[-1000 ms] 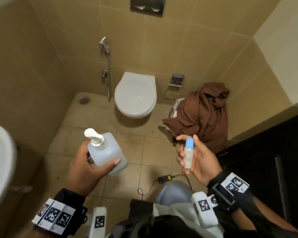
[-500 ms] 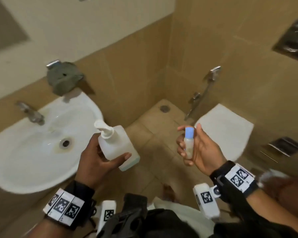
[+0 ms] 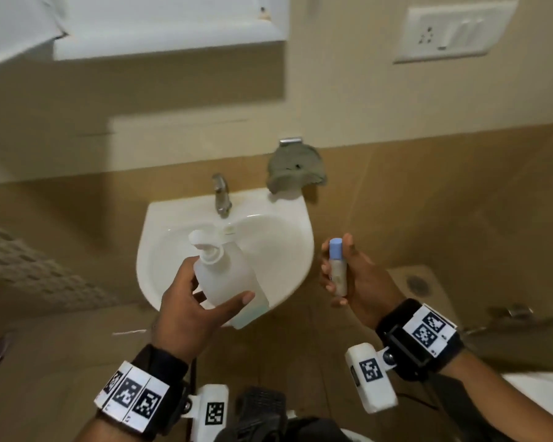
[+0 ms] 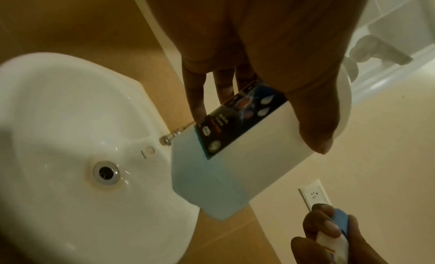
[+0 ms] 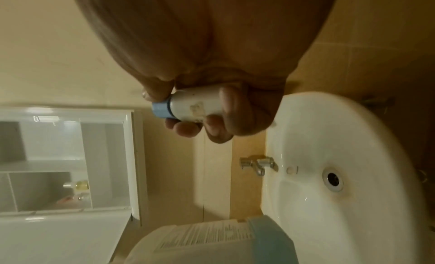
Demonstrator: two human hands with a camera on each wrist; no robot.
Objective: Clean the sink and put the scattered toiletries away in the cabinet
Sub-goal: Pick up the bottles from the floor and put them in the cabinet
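My left hand [image 3: 192,301] grips a translucent pump soap bottle [image 3: 227,275] with a little blue liquid at its bottom, held above the white sink [image 3: 288,244]. In the left wrist view the bottle [image 4: 235,147] shows a dark label, with my thumb and fingers around it. My right hand [image 3: 351,275] holds a small white bottle with a blue cap [image 3: 337,266] upright, to the right of the sink. The right wrist view shows that small bottle [image 5: 190,106] pinched between thumb and fingers. The white wall cabinet [image 3: 170,30] hangs above; its open shelves [image 5: 58,165] hold some small bottles.
A chrome tap [image 3: 221,196] stands at the sink's back edge, and a grey cloth [image 3: 296,169] hangs on a wall hook to its right. A white socket and switch plate [image 3: 450,30] sits on the wall at upper right. The drain [image 4: 105,172] is bare.
My view has swung left from the toilet and the brown towel to face the sink and cabinet. Both hands still hold the same bottles.
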